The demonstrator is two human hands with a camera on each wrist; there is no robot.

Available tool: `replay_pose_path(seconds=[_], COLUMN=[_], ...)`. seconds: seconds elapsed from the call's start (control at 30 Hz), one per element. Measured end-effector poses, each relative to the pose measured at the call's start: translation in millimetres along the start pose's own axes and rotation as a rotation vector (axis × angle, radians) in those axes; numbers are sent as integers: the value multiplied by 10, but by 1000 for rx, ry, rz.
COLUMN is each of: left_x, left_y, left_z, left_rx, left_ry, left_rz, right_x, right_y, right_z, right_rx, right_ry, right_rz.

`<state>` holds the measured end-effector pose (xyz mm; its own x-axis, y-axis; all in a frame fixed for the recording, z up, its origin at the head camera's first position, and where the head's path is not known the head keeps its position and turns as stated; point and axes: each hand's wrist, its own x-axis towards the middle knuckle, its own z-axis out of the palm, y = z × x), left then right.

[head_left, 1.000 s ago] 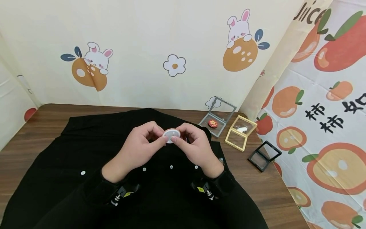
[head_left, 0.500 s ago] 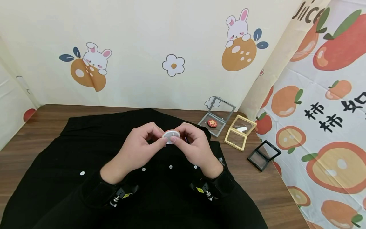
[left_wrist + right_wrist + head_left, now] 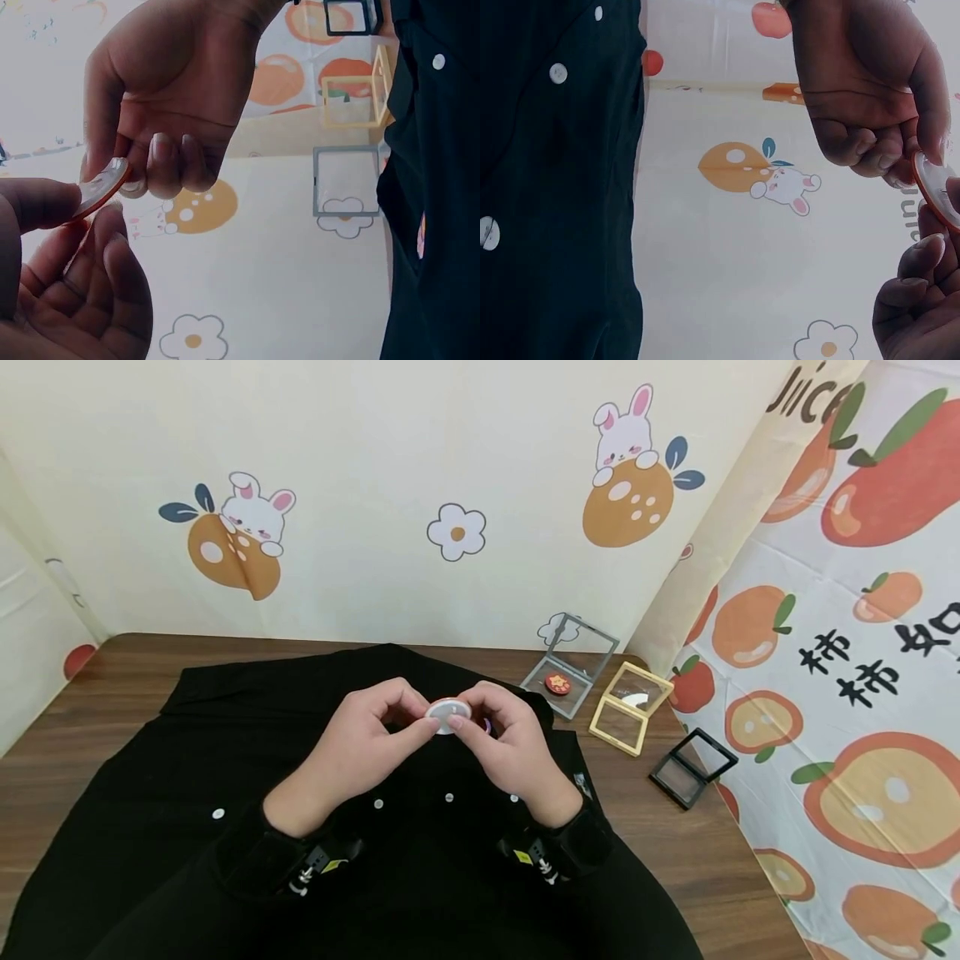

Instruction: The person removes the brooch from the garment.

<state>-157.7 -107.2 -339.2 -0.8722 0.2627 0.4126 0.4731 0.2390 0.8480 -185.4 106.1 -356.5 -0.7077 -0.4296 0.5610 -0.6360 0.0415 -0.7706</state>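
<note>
Pinching a round badge, the left hand and right hand meet in front of the person. Both thumbs press its white back, fingers curled behind the orange-red rim. Hardly anything has shifted over the last second: the badge has only rocked slightly, and neither hand has let go, so I'd judge the work is still a matter of fingertips.

Just under them spreads a black garment with white buttons. Small yellow labels sit at the wrists, too tiny for me to read. Beyond the right hand, on the wooden tabletop, three cases sit unfolded: grey with a red badge inside, yellow, then black. I can make out no brand on any.

Farther out, the fruit-printed cloth reads "Juice", with 柿 twice and what looks like 如 near the edge of view.
</note>
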Motion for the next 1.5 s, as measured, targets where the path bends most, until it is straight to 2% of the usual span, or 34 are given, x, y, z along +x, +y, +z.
replay_pose_path(seconds=[0.23, 0.57, 0.77, 1.0, 1.1, 1.37, 1.5], left_x=[14, 9, 15, 8, 7, 1, -3], left_y=[-12, -12, 9, -6, -17, -45, -51], left_z=[-34, -40, -45, -19, -2, 63, 86], left_rx=[65, 96, 102, 84, 79, 110, 131], left_ry=[24, 39, 36, -18, -48, -115, -135], left_rz=[31, 70, 102, 218, 275, 407, 440], right_x=[-1, 1, -6, -66, -87, -91, -81], right_y=[-1, -43, -29, 7, 6, -24, -51], right_z=[37, 20, -32, -110, -174, -302, -346], right_rx=[-171, -190, -141, 99, 159, 191, 192], right_ry=[7, -22, -64, -186, -246, -431, -499], right_rz=[-76, -42, 34, 167, 200, 297, 347])
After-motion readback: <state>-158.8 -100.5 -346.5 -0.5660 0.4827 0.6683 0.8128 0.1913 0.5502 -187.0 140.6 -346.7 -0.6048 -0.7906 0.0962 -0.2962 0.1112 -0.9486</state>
